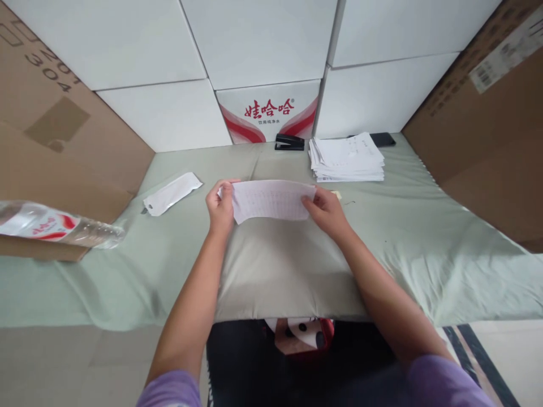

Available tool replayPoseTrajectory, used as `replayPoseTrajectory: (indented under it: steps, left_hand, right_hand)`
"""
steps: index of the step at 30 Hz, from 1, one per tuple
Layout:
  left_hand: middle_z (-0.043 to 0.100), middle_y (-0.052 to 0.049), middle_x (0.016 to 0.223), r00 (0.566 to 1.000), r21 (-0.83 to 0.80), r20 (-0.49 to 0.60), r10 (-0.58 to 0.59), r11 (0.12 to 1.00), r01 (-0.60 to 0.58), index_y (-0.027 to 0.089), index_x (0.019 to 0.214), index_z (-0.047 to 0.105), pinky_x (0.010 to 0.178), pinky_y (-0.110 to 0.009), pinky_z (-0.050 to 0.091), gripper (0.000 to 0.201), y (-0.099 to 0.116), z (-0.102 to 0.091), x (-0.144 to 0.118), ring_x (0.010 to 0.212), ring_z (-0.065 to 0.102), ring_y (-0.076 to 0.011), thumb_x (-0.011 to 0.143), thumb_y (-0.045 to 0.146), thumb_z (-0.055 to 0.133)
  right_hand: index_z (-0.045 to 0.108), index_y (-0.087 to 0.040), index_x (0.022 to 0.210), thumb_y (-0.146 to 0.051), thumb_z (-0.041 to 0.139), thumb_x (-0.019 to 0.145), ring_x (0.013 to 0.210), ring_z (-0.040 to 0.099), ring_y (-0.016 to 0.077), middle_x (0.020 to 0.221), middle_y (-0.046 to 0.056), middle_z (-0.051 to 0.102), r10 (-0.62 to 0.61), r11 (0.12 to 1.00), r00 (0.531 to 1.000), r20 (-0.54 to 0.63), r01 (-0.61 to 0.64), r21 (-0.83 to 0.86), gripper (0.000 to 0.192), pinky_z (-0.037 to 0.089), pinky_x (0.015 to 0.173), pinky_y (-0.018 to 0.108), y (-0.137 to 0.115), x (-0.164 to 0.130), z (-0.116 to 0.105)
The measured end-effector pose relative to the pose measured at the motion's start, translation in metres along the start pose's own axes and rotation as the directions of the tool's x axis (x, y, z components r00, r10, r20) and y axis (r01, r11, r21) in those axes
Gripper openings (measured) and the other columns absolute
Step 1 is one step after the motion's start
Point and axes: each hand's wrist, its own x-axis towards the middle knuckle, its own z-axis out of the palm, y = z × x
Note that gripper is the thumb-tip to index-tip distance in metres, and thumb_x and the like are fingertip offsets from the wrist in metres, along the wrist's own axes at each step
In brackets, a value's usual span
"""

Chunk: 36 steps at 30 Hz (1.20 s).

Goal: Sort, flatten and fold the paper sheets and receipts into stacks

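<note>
Between my two hands a white sheet of paper [274,202] with faint rows of print is held up above the cloth, its lower edge curving. My left hand [222,206] pinches its left edge with the thumb in front. On the opposite edge, my right hand [326,208] grips the paper with thumb and fingers. A thick stack of papers [348,157] lies beyond my right hand. Behind the sheet, a black stapler [289,142] rests near the white boxes.
White boxes [271,39] wall off the back, and cardboard cartons [55,113] [492,124] stand at both sides. A water bottle [59,225] lies at left, near a white packet [173,194]. A dark phone [382,139] sits behind the stack on the green cloth [292,265].
</note>
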Motion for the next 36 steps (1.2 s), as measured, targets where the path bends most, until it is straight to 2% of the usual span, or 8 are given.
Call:
replayPoseTrajectory:
  steps: [6,11,16,23,27,29,32,36]
  left_hand:
    - [0.065,-0.005,0.085,0.999,0.036,-0.028,-0.047,0.998,0.048,0.020,0.089,0.071,0.070,-0.027,0.048,0.062,0.009,0.006,-0.007,0.078,0.063,-0.0173,0.093,0.075,0.042]
    - [0.063,-0.004,0.085,0.996,0.052,-0.081,-0.034,0.998,0.038,0.020,0.090,0.068,0.071,-0.026,0.047,0.060,0.011,0.008,-0.008,0.078,0.061,-0.0158,0.093,0.075,0.043]
    - [0.059,-0.002,0.077,0.996,0.041,-0.048,-0.074,0.996,0.076,0.018,0.087,0.065,0.066,-0.026,0.046,0.062,0.007,0.008,-0.008,0.072,0.059,-0.0148,0.092,0.076,0.044]
    - [0.061,-0.003,0.079,0.998,0.044,-0.015,-0.058,0.997,0.059,0.019,0.088,0.065,0.068,-0.027,0.048,0.060,0.008,0.008,-0.009,0.075,0.062,-0.0159,0.092,0.075,0.045]
    - [0.062,-0.003,0.077,0.992,0.047,-0.020,-0.128,0.991,0.129,0.020,0.089,0.064,0.066,-0.027,0.050,0.060,0.000,0.006,-0.003,0.073,0.063,-0.0167,0.089,0.078,0.047]
    - [0.061,-0.002,0.072,0.970,0.027,0.000,-0.241,0.970,0.241,0.021,0.088,0.063,0.062,-0.028,0.050,0.058,-0.009,0.003,0.002,0.069,0.064,-0.0175,0.086,0.078,0.053]
    - [0.058,0.000,0.063,0.892,0.105,0.081,-0.445,0.893,0.437,0.021,0.081,0.061,0.054,-0.028,0.046,0.050,-0.027,-0.004,0.006,0.059,0.059,-0.0175,0.081,0.071,0.063]
    - [0.056,0.001,0.058,0.802,0.304,0.162,-0.576,0.802,0.514,0.021,0.076,0.060,0.049,-0.027,0.037,0.037,-0.043,-0.010,0.003,0.050,0.050,-0.0157,0.083,0.057,0.064]
  right_hand:
    - [0.071,-0.023,0.095,-0.049,0.051,0.093,0.082,0.060,0.0220,0.084,0.005,0.065,0.025,0.999,0.999,-0.038,-0.027,-0.039,0.033,0.049,0.075,0.034,-0.001,-0.001,0.001]
    - [0.072,-0.023,0.096,-0.045,0.048,0.094,0.081,0.059,0.0222,0.084,0.004,0.065,0.026,0.995,0.999,-0.038,-0.029,-0.095,0.032,0.048,0.076,0.034,0.004,-0.001,0.001]
    - [0.072,-0.023,0.100,-0.038,0.047,0.093,0.077,0.059,0.0215,0.084,0.004,0.066,0.024,0.996,1.000,-0.014,-0.025,-0.083,0.030,0.047,0.074,0.034,0.005,-0.001,0.002]
    - [0.072,-0.024,0.098,-0.039,0.049,0.092,0.084,0.062,0.0233,0.088,0.004,0.069,0.061,0.995,0.997,-0.053,-0.065,-0.076,0.029,0.050,0.078,0.036,0.006,0.000,0.001]
    - [0.071,-0.022,0.101,-0.039,0.054,0.090,0.082,0.065,0.0227,0.086,0.003,0.071,0.097,0.995,0.995,-0.032,-0.097,0.006,0.027,0.052,0.077,0.037,0.002,0.001,-0.003]
    - [0.068,-0.022,0.106,-0.041,0.058,0.088,0.082,0.067,0.0216,0.086,0.003,0.072,0.120,0.989,0.991,-0.063,-0.114,0.099,0.028,0.054,0.076,0.036,0.000,0.001,-0.007]
    - [0.062,-0.022,0.108,-0.045,0.060,0.086,0.077,0.069,0.0193,0.086,0.004,0.073,0.180,0.970,0.971,-0.158,-0.148,0.191,0.031,0.056,0.072,0.034,0.001,0.005,-0.018]
    - [0.060,-0.022,0.100,-0.041,0.061,0.083,0.070,0.067,0.0165,0.080,0.001,0.071,0.176,0.980,0.930,-0.323,-0.137,0.141,0.025,0.055,0.072,0.032,0.014,0.012,-0.034]
